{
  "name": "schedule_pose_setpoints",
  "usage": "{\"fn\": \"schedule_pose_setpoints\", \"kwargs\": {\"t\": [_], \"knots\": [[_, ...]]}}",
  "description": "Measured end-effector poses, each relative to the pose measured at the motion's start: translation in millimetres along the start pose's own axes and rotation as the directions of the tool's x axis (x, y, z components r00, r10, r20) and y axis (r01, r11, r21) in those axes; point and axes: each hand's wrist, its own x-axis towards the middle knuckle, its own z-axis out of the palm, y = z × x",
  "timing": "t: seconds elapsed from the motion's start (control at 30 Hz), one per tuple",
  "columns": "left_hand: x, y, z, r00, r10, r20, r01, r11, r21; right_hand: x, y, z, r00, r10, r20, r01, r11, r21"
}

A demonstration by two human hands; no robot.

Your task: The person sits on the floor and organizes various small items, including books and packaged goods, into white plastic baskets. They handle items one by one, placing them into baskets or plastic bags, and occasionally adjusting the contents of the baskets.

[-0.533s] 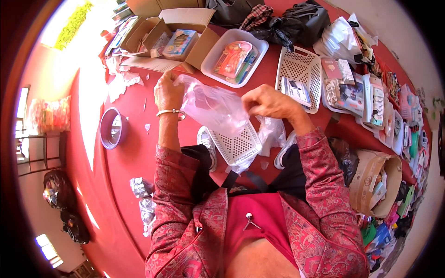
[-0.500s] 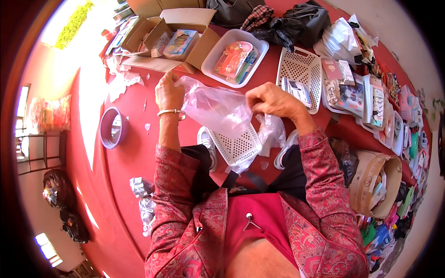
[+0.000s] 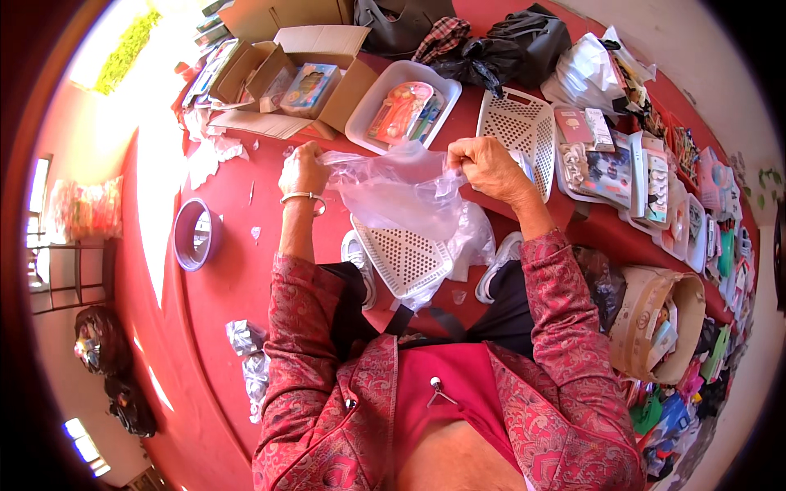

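Note:
A clear plastic bag (image 3: 393, 192) is stretched between my two hands. My left hand (image 3: 303, 169) pinches one edge of it, fingers closed. On the other side my right hand (image 3: 489, 169) grips the opposite edge, also closed. Beneath the bag a white perforated plastic basket (image 3: 401, 260) sits between my feet, its far part covered by the film. More crumpled clear plastic (image 3: 472, 241) lies against the basket's right side.
Ahead stand an open cardboard box (image 3: 348, 90), a white tub (image 3: 446, 94) with packaged toys and a second white basket (image 3: 524, 123). A purple round container (image 3: 196, 235) is at left. On the right are a cardboard carton (image 3: 647, 323) and many packaged goods. Foil-like bundles (image 3: 255, 368) lie near my left elbow.
My right hand has risen and moved slightly right, and the bag is pulled wider and higher. My left hand has shifted a little down. The whole view has shifted slightly.

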Motion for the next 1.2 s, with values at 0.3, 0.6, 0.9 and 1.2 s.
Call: {"fn": "schedule_pose_setpoints", "kwargs": {"t": [0.3, 0.6, 0.9, 1.2], "knots": [[-6, 22, -20, 0.899, -0.057, 0.434, 0.354, 0.679, -0.643, 3, 0, -1, 0.971, 0.189, 0.147, -0.233, 0.888, 0.396], [-5, 21, -17, 0.754, 0.151, 0.64, 0.596, 0.253, -0.762, 13, 1, 12, 0.886, 0.304, 0.35, -0.463, 0.607, 0.646], [-38, 61, 2, 0.6, 0.409, 0.688, 0.606, 0.329, -0.724, 19, -10, 33, 0.932, 0.321, 0.169, -0.36, 0.754, 0.55], [-26, 43, -4, 0.634, 0.379, 0.674, 0.692, 0.112, -0.713, 20, 1, 16, 0.967, 0.225, 0.118, -0.252, 0.781, 0.571]]}}
